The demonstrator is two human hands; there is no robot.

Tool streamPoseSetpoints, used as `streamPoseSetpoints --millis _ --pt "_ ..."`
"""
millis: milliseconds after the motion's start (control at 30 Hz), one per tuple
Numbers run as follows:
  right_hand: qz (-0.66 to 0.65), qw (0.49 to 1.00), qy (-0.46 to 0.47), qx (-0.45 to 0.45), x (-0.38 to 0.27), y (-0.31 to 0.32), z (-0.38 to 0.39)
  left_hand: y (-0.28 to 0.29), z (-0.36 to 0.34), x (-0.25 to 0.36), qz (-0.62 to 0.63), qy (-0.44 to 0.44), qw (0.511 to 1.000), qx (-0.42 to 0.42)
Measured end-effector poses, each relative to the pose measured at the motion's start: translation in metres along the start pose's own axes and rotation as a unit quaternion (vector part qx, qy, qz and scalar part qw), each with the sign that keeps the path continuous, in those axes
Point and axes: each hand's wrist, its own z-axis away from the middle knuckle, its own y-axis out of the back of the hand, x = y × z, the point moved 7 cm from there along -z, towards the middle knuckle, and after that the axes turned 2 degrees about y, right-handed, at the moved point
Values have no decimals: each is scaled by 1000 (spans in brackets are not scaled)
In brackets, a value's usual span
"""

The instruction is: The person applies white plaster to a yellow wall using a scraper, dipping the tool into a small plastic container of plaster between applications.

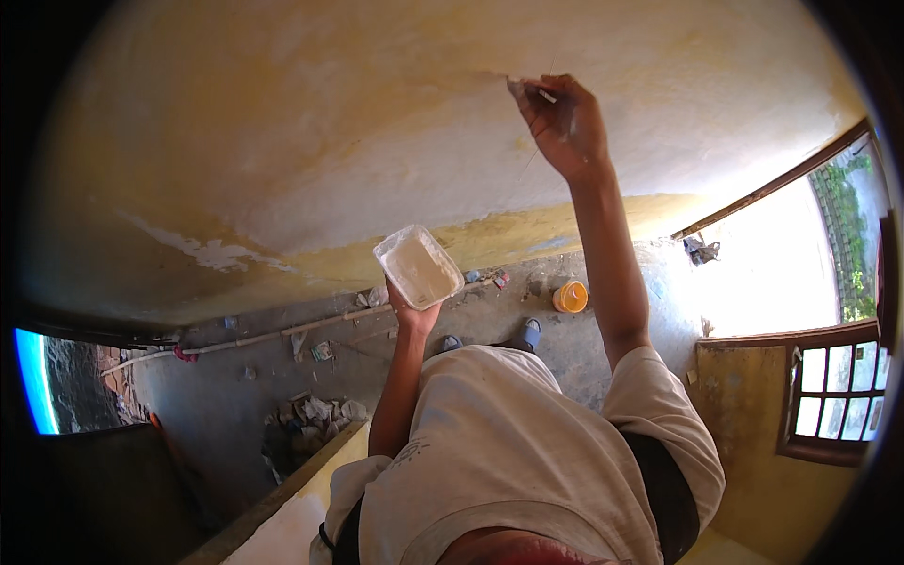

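Observation:
My left hand (412, 311) grips a white rectangular plastic tub (420, 267) from below, at about waist height. Off-white paste coats its inside. Raised and stretched forward, my right hand (568, 122) is closed around a small flat scraper (516, 87), mostly hidden by the fingers. The scraper's edge meets the yellowish wall (358, 122), which carries whitish smeared patches. A short dark mark shows on the wall just left of that edge. Pale smears of paste stick to my right palm.
An orange-yellow bucket (571, 297) stands on the grey floor near my feet. A long pole (311, 325) lies along the wall's foot. Heaped rubbish (315, 419) sits left, beside a low wall (292, 508). At right are a bright doorway (767, 254) and a barred window (838, 391).

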Motion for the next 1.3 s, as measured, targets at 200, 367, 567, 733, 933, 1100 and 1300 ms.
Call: streamPoseSetpoints --millis 200,367,567,733,933,1100,1300 --pt "27 987 89 -133 -50 -62 15 13 -4 1 -13 14 1000 -4" --pt "31 998 -49 6 82 66 63 8 -2 7 7 -25 1000 8" --pt "9 974 -200 102 192 151 80 10 0 13 33 -22 999 21" --pt "-90 979 -148 109 137 104 22 3 1 9 16 -10 999 40" --pt "-180 977 -105 -42 17 -22 0 8 1 8 7 -8 1000 25" --pt "-99 985 47 -132 -3 -23 34 12 -1 6 6 -9 1000 11" --pt "42 984 -147 92 149 170 90 13 0 6 8 -29 999 38"
